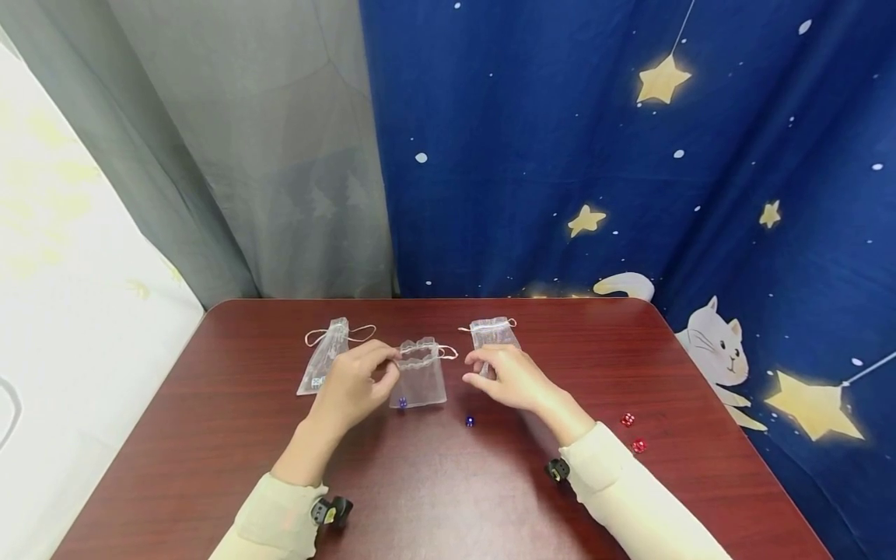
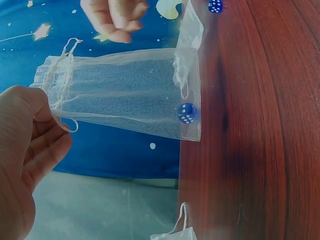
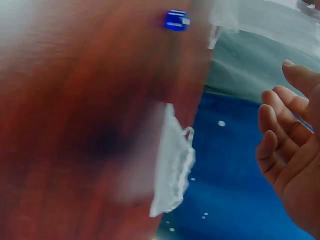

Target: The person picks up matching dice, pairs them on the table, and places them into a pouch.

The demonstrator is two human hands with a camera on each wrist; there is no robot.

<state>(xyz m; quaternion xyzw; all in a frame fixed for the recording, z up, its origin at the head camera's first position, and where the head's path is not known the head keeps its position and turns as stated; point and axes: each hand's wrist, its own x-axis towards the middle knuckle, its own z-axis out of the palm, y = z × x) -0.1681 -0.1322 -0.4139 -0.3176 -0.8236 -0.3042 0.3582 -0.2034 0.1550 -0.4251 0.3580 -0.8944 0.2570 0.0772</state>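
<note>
My left hand (image 1: 355, 383) pinches the gathered top of a sheer white drawstring pouch (image 2: 125, 92) between thumb and fingers. One blue die (image 2: 186, 113) with white dots lies inside, at the bottom corner of the pouch. In the head view the pouch hangs upright with its mouth parted. To the right, my right hand (image 1: 509, 375) hovers with fingers loosely bent and nothing between them, seen bare in the right wrist view too. A second blue die (image 1: 470, 421) sits on the table below, between the two hands.
Another sheer pouch (image 1: 327, 358) lies at the left, with something small at its base. A third pouch (image 1: 494, 332) lies behind my right hand. Two red dice (image 1: 633, 432) rest on the right of the dark red table (image 1: 448, 498). Curtains (image 1: 490, 194) hang behind.
</note>
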